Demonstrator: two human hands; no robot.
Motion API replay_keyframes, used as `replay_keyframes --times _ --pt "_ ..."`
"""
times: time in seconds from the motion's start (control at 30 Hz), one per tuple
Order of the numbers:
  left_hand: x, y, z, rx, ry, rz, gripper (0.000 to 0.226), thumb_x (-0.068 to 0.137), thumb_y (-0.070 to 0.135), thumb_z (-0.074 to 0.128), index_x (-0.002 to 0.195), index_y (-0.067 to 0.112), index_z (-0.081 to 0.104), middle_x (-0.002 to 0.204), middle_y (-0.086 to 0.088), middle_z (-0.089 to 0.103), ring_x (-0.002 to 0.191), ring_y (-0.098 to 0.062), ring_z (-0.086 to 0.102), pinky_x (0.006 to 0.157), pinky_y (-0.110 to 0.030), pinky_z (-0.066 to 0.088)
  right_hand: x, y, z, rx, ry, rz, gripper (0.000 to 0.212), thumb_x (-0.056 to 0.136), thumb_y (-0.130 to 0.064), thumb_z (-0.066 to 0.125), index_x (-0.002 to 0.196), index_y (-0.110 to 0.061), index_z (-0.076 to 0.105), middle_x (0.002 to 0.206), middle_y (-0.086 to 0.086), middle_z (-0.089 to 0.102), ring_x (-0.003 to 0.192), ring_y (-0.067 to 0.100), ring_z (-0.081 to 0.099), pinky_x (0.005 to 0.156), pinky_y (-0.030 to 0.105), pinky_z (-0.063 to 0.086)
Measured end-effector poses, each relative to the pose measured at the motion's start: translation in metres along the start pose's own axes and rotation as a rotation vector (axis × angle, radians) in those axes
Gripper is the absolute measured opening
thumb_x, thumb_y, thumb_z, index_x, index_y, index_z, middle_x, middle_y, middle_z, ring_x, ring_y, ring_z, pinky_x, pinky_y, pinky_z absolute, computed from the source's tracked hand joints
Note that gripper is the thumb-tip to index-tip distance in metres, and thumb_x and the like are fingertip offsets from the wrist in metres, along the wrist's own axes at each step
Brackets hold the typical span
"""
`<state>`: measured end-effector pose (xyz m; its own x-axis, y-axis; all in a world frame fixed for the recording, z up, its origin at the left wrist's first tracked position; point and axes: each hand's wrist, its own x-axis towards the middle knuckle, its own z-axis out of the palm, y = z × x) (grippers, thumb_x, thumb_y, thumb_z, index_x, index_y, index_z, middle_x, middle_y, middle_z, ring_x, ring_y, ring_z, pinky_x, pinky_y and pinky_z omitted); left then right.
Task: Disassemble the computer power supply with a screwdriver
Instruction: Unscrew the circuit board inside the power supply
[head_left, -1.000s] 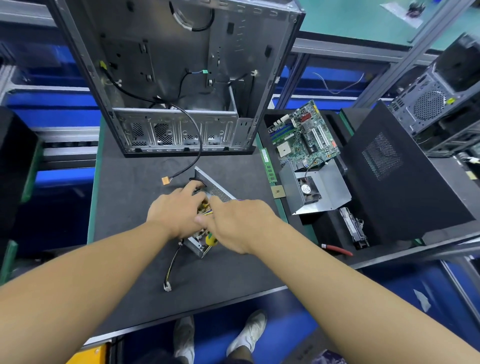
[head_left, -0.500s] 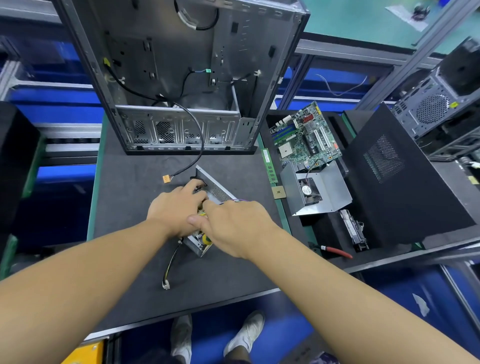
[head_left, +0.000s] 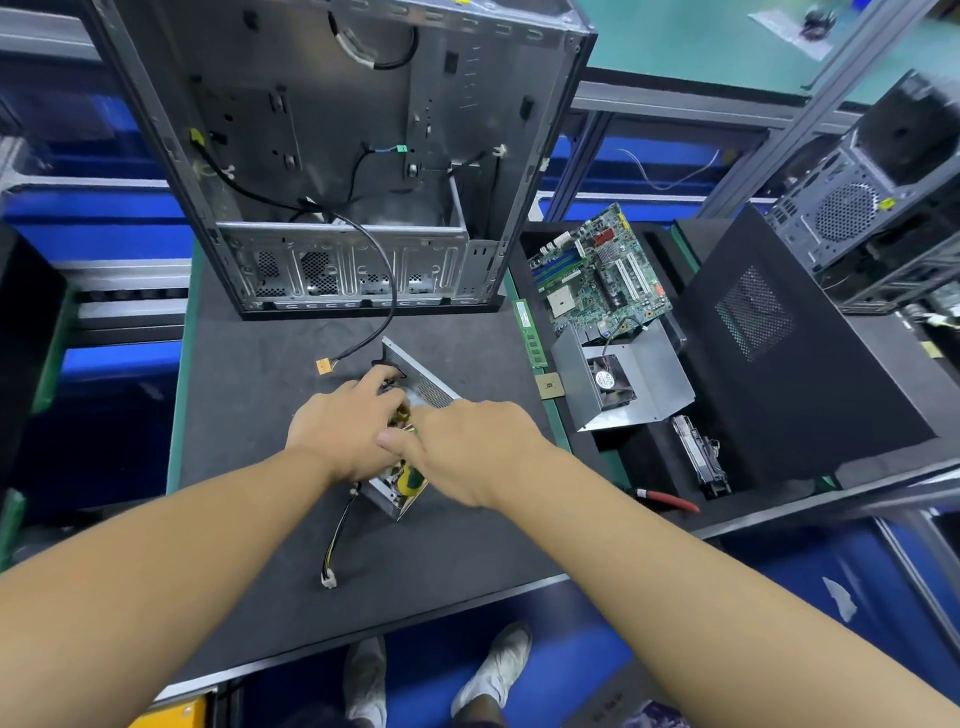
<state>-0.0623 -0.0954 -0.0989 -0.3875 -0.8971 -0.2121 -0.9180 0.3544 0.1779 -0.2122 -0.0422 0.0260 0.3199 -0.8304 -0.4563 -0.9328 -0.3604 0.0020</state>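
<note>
Right hand (head_left: 478, 452) slid left toward left hand (head_left: 343, 426), whose fingers curl onto the power supply (head_left: 431, 388); right fingers hidden, grip unclear, green-yellow screwdriver handle (head_left: 410, 479) showing beneath.

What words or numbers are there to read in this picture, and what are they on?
None can be read here.
Fan sticker: has print, too blurred to read.
Motherboard: markings too small to read.
Yellow sticker on the far computer case: too small to read.
</note>
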Motion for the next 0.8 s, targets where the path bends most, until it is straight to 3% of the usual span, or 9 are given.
replay_keyframes --times 0.1,0.2,0.3,0.43,0.5,0.6,0.67,0.73,0.8 --pt "0.0 0.0 0.0 -0.043 0.024 -0.026 0.062 0.058 0.059 0.016 0.106 0.042 0.051 0.144 0.024 0.025 0.111 -0.013 0.051 0.067 -0.033 0.036 0.002 0.004 -0.001 0.181 -0.079 -0.065 0.036 0.104 -0.037 0.033 0.13 -0.014 0.041 0.118 0.012 0.052 0.112 0.035 0.051 0.087 0.042 0.044" --pt "0.0 0.001 0.001 -0.041 0.046 -0.023 0.063 0.06 0.062 0.013 0.106 0.043 0.052 0.144 0.023 0.027 0.111 -0.012 0.052 0.067 -0.033 0.039 0.0 0.007 -0.004 0.307 -0.259 -0.102 0.039 0.096 -0.023 0.042 0.134 -0.019 0.039 0.115 0.005 0.032 0.119 0.027 0.032 0.088 0.04 0.036" --pt "0.0 0.001 0.001 -0.05 0.053 -0.023 0.068 0.06 0.067 0.013 0.109 0.042 0.053 0.145 0.023 0.026 0.114 -0.013 0.051 0.069 -0.034 0.041 -0.003 0.008 -0.002 0.261 -0.207 -0.048 0.036 0.1 -0.038 0.037 0.129 -0.018 0.044 0.123 0.007 0.042 0.118 0.032 0.042 0.09 0.047 0.043" --pt "-0.001 0.0 0.0 -0.03 0.042 -0.003 0.073 0.056 0.064 0.013 0.113 0.041 0.053 0.147 0.02 0.025 0.115 -0.015 0.05 0.068 -0.034 0.04 -0.006 0.004 0.005 -0.112 0.002 -0.13 0.031 0.106 -0.031 0.032 0.135 -0.03 0.042 0.096 0.001 0.041 0.087 0.029 0.049 0.057 0.034 0.037" --pt "0.0 0.001 0.001 -0.05 0.041 -0.02 0.068 0.06 0.068 0.015 0.11 0.042 0.053 0.146 0.023 0.027 0.114 -0.013 0.051 0.07 -0.034 0.04 -0.004 0.007 0.008 0.075 0.0 -0.077 0.025 0.103 -0.03 0.036 0.125 -0.02 0.045 0.101 0.005 0.049 0.096 0.033 0.055 0.067 0.038 0.045" --pt "0.0 0.002 0.001 -0.046 0.062 -0.03 0.062 0.065 0.069 0.016 0.107 0.043 0.053 0.145 0.025 0.029 0.113 -0.013 0.052 0.071 -0.034 0.04 -0.001 0.012 0.009 0.341 -0.108 -0.074 0.032 0.093 -0.016 0.047 0.125 -0.016 0.044 0.119 0.006 0.039 0.109 0.027 0.041 0.081 0.037 0.039" --pt "0.0 0.002 0.003 -0.049 0.073 -0.03 0.063 0.065 0.068 0.014 0.107 0.043 0.054 0.144 0.025 0.029 0.113 -0.013 0.052 0.071 -0.034 0.04 -0.003 0.014 0.009 0.354 -0.144 -0.098 0.036 0.092 -0.02 0.05 0.127 -0.017 0.044 0.124 0.006 0.037 0.111 0.027 0.042 0.087 0.039 0.041" --pt "0.0 0.001 0.003 -0.061 0.069 -0.035 0.062 0.064 0.068 0.016 0.107 0.043 0.053 0.144 0.025 0.029 0.112 -0.013 0.052 0.07 -0.033 0.04 -0.007 0.012 0.009 0.312 -0.119 -0.105 0.037 0.097 -0.038 0.048 0.127 -0.017 0.044 0.133 0.01 0.04 0.112 0.033 0.05 0.089 0.046 0.046" --pt "0.0 0.0 0.002 -0.046 0.049 -0.014 0.063 0.061 0.066 0.018 0.109 0.043 0.052 0.145 0.023 0.027 0.111 -0.014 0.051 0.069 -0.033 0.04 -0.008 0.009 0.009 0.105 -0.056 -0.16 0.035 0.105 -0.037 0.037 0.133 -0.02 0.047 0.123 0.014 0.048 0.105 0.034 0.053 0.077 0.042 0.048"
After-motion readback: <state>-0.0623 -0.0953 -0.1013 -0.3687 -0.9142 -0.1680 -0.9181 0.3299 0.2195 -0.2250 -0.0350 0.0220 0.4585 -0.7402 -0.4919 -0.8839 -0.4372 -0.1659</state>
